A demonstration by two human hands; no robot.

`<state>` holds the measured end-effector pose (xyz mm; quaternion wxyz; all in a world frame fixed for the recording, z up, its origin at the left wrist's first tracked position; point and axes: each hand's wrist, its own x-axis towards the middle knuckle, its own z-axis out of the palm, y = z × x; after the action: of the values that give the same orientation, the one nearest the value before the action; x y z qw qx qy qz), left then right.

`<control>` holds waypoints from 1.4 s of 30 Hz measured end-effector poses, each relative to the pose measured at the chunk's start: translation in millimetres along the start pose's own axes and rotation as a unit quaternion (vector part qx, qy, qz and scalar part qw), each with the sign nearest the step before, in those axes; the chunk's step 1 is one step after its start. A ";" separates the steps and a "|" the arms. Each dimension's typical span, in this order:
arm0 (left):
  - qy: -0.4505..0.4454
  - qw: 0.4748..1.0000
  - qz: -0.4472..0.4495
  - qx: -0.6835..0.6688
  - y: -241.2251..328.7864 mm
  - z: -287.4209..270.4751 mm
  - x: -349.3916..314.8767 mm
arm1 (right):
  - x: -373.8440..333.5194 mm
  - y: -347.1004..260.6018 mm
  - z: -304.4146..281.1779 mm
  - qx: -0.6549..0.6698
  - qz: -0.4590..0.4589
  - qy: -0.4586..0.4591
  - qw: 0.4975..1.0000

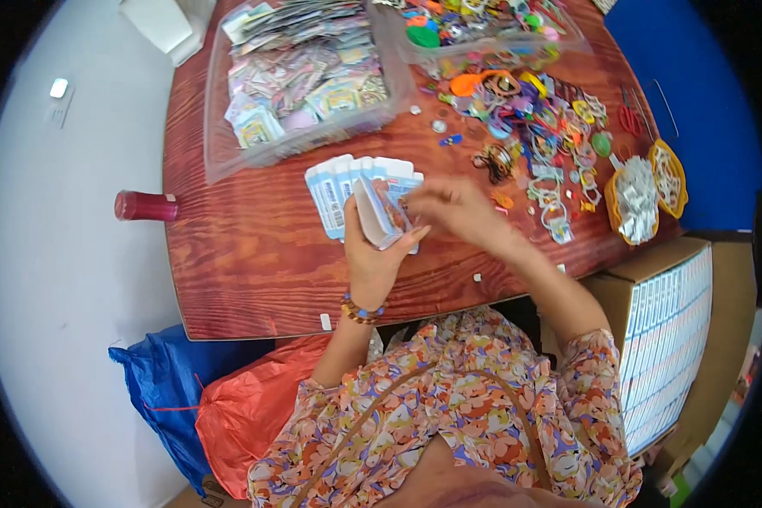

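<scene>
In my left hand [374,269] is a small, flat box-like packet [379,212] with a white side and a coloured picture on its right side. My fingers and thumb close round its lower part, and it stands tilted up above the table. My right hand [453,207] hovers just to the right of the packet's upper part, fingers bent and smeared by motion. Whether anything is between those fingers cannot be made out. Behind the packet, several light-blue and white flat cartons [323,196] lie fanned out and overlapping on the red-brown wooden table [254,262].
A clear plastic bin [214,140] full of picture packets stands at the far left. Colourful trinkets [538,127] spread beneath another bin [491,51]. Yellow baskets [670,190], scissors [628,118] and a dark red cup [146,206] lie around. A carton of boxes [669,339] stands right.
</scene>
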<state>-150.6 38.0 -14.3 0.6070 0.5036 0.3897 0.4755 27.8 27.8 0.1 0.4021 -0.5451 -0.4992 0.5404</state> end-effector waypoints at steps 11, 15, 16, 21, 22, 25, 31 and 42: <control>-0.065 0.993 -0.065 0.081 11.2 -36.4 -8.8 | 240.0 -67.9 -8.8 -0.599 -0.054 -0.051 0.798; -0.069 0.993 -0.096 0.001 18.5 -50.1 -14.4 | 258.7 -51.0 -9.9 -0.624 -0.009 -0.075 0.778; -0.061 0.994 -0.095 0.009 19.1 -54.4 -14.7 | 257.3 -50.8 -11.2 -0.619 -0.031 -0.066 0.782; -0.065 0.995 -0.071 0.027 9.8 -62.2 -6.7 | 243.0 -74.6 -20.9 -0.599 -0.059 -0.018 0.798; -0.054 0.995 -0.080 0.036 7.0 -61.1 -4.0 | 239.1 -79.5 -22.5 -0.604 -0.087 -0.002 0.792; -0.034 0.989 -0.035 0.138 1.0 -55.1 3.2 | 226.6 -91.6 -29.2 -0.588 -0.066 0.043 0.805; 0.012 0.957 0.054 0.285 2.9 -30.3 12.9 | 141.8 -118.9 -48.0 -0.317 -0.254 0.146 0.902; -0.027 0.934 0.101 0.342 -2.0 4.0 21.2 | 120.0 -100.4 -57.9 -0.478 -0.266 0.120 0.828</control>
<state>-141.3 57.4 -15.5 0.3573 0.7303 0.4592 0.3580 64.3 169.0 81.2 0.2760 -0.5763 -0.7684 0.0365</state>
